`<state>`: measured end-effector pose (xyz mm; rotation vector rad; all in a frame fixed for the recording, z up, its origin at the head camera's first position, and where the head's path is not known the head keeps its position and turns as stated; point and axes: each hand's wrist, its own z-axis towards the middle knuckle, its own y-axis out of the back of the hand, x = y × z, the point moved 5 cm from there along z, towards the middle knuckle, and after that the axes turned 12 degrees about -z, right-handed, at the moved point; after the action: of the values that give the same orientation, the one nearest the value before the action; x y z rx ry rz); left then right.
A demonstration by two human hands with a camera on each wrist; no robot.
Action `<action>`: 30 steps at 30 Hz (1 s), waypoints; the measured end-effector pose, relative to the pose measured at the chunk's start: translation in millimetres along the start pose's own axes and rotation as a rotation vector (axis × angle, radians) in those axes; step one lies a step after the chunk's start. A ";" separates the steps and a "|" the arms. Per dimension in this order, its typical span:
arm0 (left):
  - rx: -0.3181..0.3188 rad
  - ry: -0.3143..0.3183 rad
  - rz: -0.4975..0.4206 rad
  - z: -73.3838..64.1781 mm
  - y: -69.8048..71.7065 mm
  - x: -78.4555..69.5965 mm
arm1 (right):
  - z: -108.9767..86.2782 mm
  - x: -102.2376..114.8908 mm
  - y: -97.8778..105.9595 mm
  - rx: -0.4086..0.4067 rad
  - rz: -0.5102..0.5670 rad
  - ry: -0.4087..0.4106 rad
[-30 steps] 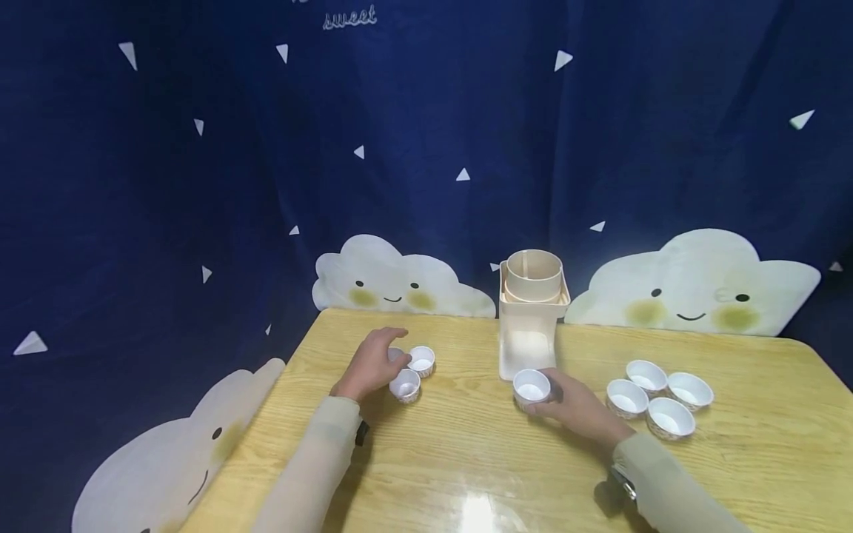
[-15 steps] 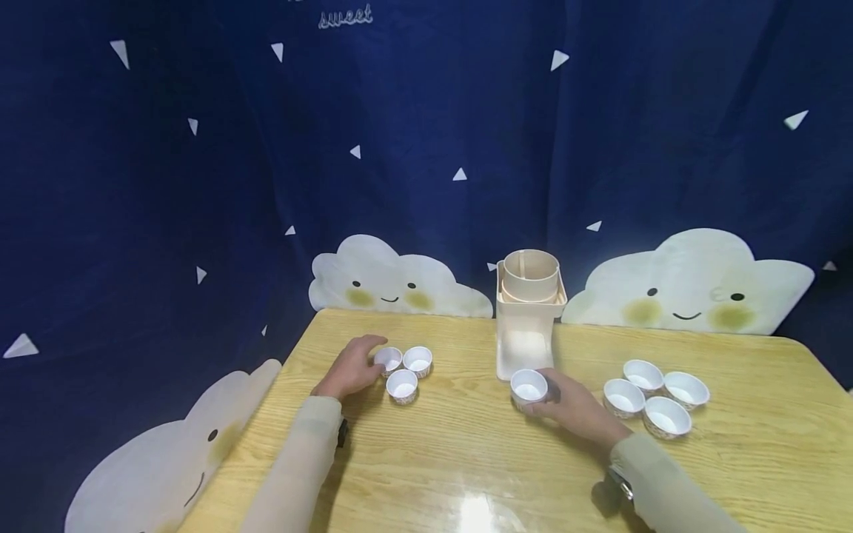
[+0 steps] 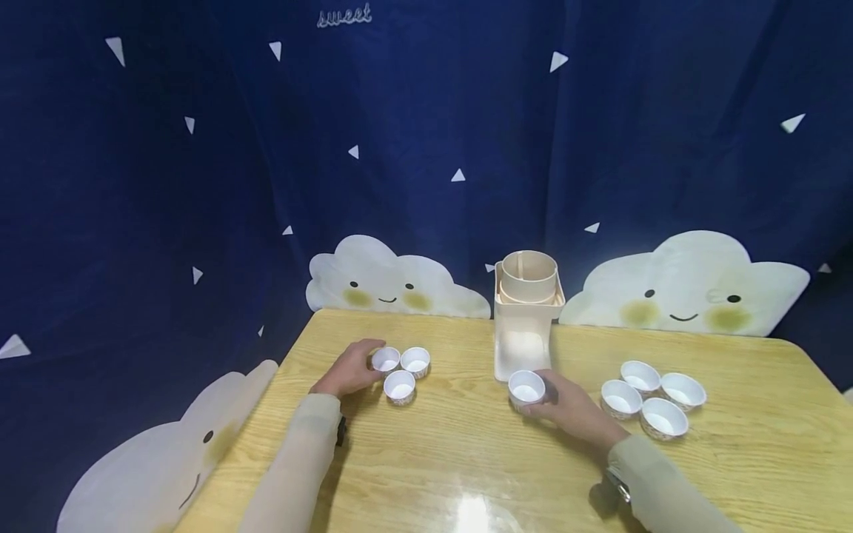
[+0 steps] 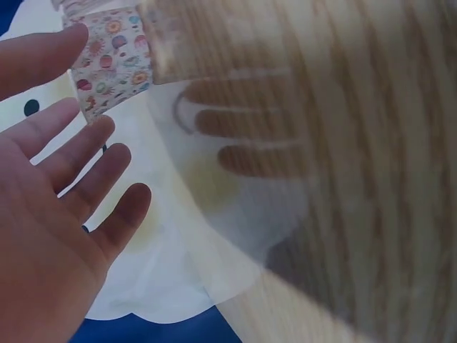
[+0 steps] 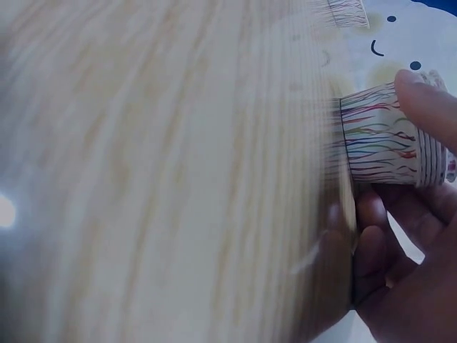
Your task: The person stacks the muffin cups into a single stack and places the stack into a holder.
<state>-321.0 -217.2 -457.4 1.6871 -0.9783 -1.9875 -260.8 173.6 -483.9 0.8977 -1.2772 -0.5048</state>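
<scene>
My left hand (image 3: 348, 370) is at the left one of three paper baking cups, its thumb and forefinger around that cup (image 3: 386, 359). In the left wrist view the thumb and fingertips meet the sides of the candy-printed cup (image 4: 114, 61), while the other fingers lie loosely extended. The other two cups (image 3: 400, 386) (image 3: 416, 360) stand close beside it, white inside. My right hand (image 3: 576, 407) grips a baking cup (image 3: 526, 386) near the middle of the table. In the right wrist view it is striped with coloured lines, and several nested rims (image 5: 432, 153) show at its top.
Behind the right-hand cup stands a cream plastic holder (image 3: 523, 333) with a round cylinder (image 3: 529, 275) on top. Several more baking cups (image 3: 664, 418) stand in a cluster on the right. A dark blue curtain (image 3: 426, 111) hangs behind the wooden table (image 3: 426, 459).
My left hand has drawn back to the left and lower, uncovering the left cup, then settled around it. The right hand keeps its hold, and the view has shifted slightly.
</scene>
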 end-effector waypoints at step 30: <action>-0.033 0.104 0.061 15.7 -4.2 2.7 | 1.3 -1.7 -0.1 -0.006 -0.003 0.009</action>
<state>-336.0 -211.7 -461.5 1.7033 -0.9446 -1.8477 -262.5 174.5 -485.0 0.8967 -1.2657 -0.5062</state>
